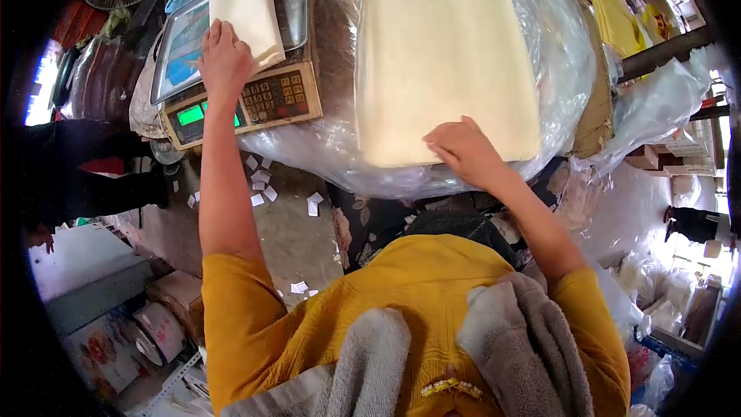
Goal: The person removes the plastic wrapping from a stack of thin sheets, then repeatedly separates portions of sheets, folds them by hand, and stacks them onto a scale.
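Note:
On the pan of a weighing scale (282, 96) lies a folded stack of cream sheets (243, 4). My left hand (225, 58) rests on the near left edge of that stack, fingers bent over it; whether it grips the stack is not clear. A larger flat stack of cream sheets (444, 54) lies on clear plastic wrap, to the right of the scale. My right hand (465, 153) is at the near edge of this large stack, its fingers bent and close together. Anything between those fingertips is too small to tell. Green digits glow on the scale's display.
Crumpled clear plastic (567, 38) surrounds the large stack. Yellow bags (610, 11) lie at the upper right. Small white paper pieces (262, 185) are scattered on the floor. A person in dark clothes (100, 162) stands at the left, another person (695, 224) at the far right.

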`<control>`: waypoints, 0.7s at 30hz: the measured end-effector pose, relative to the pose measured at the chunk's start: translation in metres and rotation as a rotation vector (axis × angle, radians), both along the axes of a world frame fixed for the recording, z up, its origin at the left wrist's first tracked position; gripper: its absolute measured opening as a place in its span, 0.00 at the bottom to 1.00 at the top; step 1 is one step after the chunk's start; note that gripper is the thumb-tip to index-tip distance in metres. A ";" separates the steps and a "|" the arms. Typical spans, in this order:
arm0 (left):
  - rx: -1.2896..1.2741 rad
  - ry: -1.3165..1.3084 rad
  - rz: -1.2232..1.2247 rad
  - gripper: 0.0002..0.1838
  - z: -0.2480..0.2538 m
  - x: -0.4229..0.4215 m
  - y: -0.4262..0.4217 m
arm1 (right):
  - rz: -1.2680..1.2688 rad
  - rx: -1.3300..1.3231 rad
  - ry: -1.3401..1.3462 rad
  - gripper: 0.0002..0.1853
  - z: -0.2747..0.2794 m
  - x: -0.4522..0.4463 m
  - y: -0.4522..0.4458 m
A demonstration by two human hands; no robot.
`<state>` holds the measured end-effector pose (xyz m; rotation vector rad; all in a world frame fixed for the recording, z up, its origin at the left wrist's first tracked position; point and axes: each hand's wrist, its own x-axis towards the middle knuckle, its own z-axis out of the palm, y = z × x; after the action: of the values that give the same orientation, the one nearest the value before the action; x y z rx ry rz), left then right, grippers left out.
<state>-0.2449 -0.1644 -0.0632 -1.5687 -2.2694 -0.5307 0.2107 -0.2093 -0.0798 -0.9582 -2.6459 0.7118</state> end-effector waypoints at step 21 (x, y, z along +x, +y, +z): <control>0.385 -0.811 -1.779 0.11 0.214 0.216 -0.170 | 0.226 0.055 0.040 0.09 -0.009 -0.026 -0.001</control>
<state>-0.0284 -0.3345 0.1509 -2.9920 -0.1727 -2.0145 0.1843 -0.2103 -0.0891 -0.6302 -2.7495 0.6932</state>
